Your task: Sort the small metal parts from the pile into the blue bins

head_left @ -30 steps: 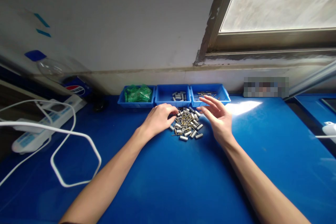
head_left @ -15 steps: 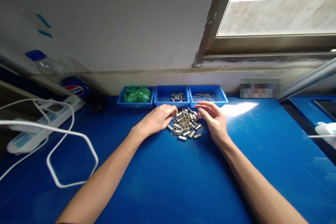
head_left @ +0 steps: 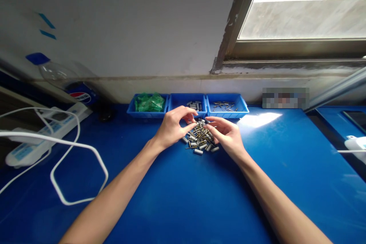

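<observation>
A loose pile of small metal parts [head_left: 198, 151], grey hexagonal sleeves mixed with thin brass-coloured pins [head_left: 201, 135], lies on the blue tabletop [head_left: 183, 190]. At its left edge my left hand [head_left: 177, 125] is curled, thumb and fingers drawn together just above the parts. Across from it, my right hand [head_left: 227, 135] bends over the right side, thumb and forefinger close together. Whatever small piece is between either hand's fingertips is too small to make out. The hands are close but apart, and they hide some of the pile.
Behind the pile stand three joined blue bins: one with green plastic bags [head_left: 150, 103], one with grey sleeves [head_left: 195, 105], one with thin pins [head_left: 224, 105]. A power strip [head_left: 42, 135], white cable [head_left: 94, 148] and cola bottle [head_left: 81, 93] are at left.
My left hand has lifted slightly and moved right over the pile. My right hand has moved left and a little down, its fingers drawing closer together. The bins have stayed put.
</observation>
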The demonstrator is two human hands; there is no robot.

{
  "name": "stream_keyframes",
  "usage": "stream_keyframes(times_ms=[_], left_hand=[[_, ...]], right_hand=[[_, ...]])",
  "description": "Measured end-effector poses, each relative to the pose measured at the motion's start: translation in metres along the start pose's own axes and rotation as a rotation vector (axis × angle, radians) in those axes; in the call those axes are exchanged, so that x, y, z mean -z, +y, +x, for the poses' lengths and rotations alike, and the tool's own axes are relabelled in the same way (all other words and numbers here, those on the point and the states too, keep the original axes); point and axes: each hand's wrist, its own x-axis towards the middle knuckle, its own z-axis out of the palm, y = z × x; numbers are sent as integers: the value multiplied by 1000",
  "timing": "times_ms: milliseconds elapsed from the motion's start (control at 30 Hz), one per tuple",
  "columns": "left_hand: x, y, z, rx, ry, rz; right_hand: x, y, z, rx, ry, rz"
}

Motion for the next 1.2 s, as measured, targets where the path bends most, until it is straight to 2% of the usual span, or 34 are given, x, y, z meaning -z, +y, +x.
stream_keyframes(times_ms=[233, 333, 533, 667, 933, 1100, 1200], left_hand=[[-10, 1, -4, -63, -21, -28], [-11, -2, -6, -52, -24, 53], [-8, -14, -10, 70, -221, 355], [-9, -19, -11, 101, -244, 397], [-13, -17, -12, 137, -174, 400], [-10, -14, -8, 149, -52, 158], [-9, -10, -5, 218, 7, 4]], right_hand=[[1, 5, 2, 31, 1, 15], [1, 4, 2, 30, 16, 6], [5, -2, -1, 170, 204, -41], [9, -3, 0, 210, 226, -54], [8, 0, 1, 187, 182, -27], [8, 1, 3, 179, 175, 3], [7, 2, 3, 172, 161, 17]])
